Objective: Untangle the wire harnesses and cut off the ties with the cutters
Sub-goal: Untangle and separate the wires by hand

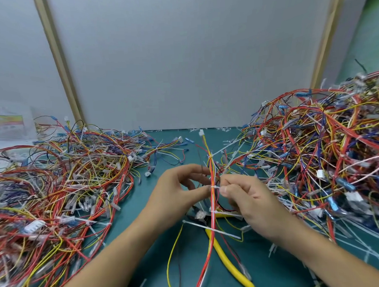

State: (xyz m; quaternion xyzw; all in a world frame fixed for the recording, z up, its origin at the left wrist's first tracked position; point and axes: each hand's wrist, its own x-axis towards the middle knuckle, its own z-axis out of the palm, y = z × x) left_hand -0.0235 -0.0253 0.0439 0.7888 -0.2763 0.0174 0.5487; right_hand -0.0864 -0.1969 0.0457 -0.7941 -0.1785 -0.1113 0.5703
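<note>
A wire harness point(210, 164) of red, yellow and white wires runs from the table's near edge up to a white connector point(201, 133). White zip ties point(215, 187) bind it at several places. My left hand point(179, 191) pinches the harness at the middle tie from the left. My right hand point(249, 197) pinches the same tie from the right, thumb and forefinger on its tail. The cutters, with yellow handles point(229, 265), lie on the mat under the harness, their head hidden beneath my hands.
A big tangled heap of wire harnesses point(62, 188) fills the left of the green mat point(145, 249). A taller heap point(332, 150) rises on the right. Cut tie bits point(205, 129) lie along the grey back wall. A printed sheet point(5, 123) stands far left.
</note>
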